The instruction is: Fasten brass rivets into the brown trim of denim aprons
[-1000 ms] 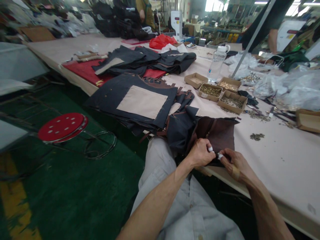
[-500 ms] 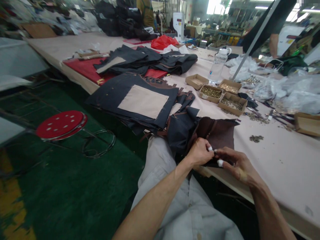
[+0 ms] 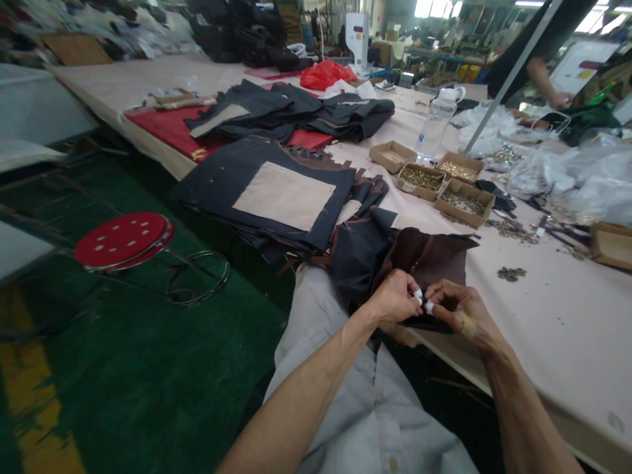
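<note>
A dark brown, leather-like piece [image 3: 447, 260] joined to navy fabric [image 3: 360, 253] lies over the table's near edge, partly across my lap. My left hand [image 3: 397, 297] pinches it near its lower edge, with white tape around a fingertip. Close by on the right, my right hand [image 3: 457, 311] has its taped thumb and forefinger drawn together at the same spot. Whatever sits between those fingertips is too small and covered to make out. Left of the hands rests a stack of navy panels [image 3: 217, 178], the top one bearing a beige patch [image 3: 286, 196].
Cardboard boxes of small metal fittings, one a box of brass pieces [image 3: 421, 179], stand beyond the leather, near a clear jug [image 3: 435, 125]. Loose fittings [image 3: 511, 273] lie rightward. A red stool [image 3: 121, 240] is at left. Another person's arm [image 3: 546, 79] shows at the far right.
My right hand's fingers have closed in from a looser spread, and its thumb has come up against my left fingertips. My left hand keeps its pinch. The other person's hand has come into view.
</note>
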{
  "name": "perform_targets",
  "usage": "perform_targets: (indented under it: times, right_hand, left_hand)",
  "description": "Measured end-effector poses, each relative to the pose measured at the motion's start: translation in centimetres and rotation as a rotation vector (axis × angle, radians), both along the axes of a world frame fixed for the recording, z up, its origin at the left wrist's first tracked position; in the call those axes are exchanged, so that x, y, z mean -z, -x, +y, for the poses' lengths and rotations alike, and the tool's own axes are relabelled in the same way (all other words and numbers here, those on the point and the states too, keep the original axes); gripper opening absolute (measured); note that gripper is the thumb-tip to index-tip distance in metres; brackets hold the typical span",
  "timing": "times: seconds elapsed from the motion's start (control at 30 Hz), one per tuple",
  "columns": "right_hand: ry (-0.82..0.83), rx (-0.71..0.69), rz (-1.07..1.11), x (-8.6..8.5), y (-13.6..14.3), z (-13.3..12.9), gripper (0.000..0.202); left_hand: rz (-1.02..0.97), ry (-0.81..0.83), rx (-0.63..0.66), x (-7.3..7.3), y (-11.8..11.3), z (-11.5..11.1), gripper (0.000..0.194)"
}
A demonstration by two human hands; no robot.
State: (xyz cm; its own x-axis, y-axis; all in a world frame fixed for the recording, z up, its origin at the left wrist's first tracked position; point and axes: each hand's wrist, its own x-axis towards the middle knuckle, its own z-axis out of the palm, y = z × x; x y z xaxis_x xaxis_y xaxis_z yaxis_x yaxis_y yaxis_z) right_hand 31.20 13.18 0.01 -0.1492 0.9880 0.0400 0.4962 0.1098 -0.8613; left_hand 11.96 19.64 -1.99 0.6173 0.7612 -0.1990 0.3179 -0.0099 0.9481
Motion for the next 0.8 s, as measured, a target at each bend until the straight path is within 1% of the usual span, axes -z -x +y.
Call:
perform_targets:
  times: [0.1, 0.2, 0.33, 0.43, 0.5, 0.53, 0.63, 0.7, 0.8]
  right_hand:
    - [0.037, 0.076, 0.013, 0.4, 0.2, 0.2, 0.014]
    - [0.065, 0.132, 0.084, 1.1, 0.3, 0.1, 0.016]
    - [0.105, 0.162, 0.222, 2.0, 0.2, -0.1, 0.021]
    - [0.12, 0.161, 0.272, 2.1, 0.3, -0.3, 0.029]
    - [0.071, 0.141, 0.234, 2.0, 0.6, -0.3, 0.032]
    - [0.021, 0.124, 0.187, 1.9, 0.8, -0.4, 0.03]
    - [-0.184, 0.069, -0.005, 1.7, 1.5, -0.7, 0.021]
    - [-0.293, 0.048, -0.112, 1.8, 1.9, -0.9, 0.02]
    - [-0.367, 0.055, -0.203, 2.1, 2.3, -1.1, 0.021]
  left_hand:
    - [-0.057, 0.077, 0.016, 0.1, 0.0, 0.2, 0.017]
    - [-0.145, 0.168, 0.004, 0.3, -0.1, 0.3, 0.02]
    - [-0.196, 0.202, -0.033, 0.2, -0.4, 0.3, 0.019]
    - [-0.207, 0.232, -0.065, -0.1, -0.5, 0.3, 0.018]
    - [-0.174, 0.222, -0.103, -0.3, -0.6, 0.2, 0.018]
    - [-0.139, 0.185, -0.135, -0.5, -0.6, 0.2, 0.018]
    - [-0.012, 0.0, -0.272, -0.8, -0.6, 0.2, 0.017]
    - [0.039, -0.08, -0.338, -1.0, -0.5, 0.2, 0.016]
    - [0.08, -0.125, -0.369, -1.4, -0.2, 0.3, 0.015]
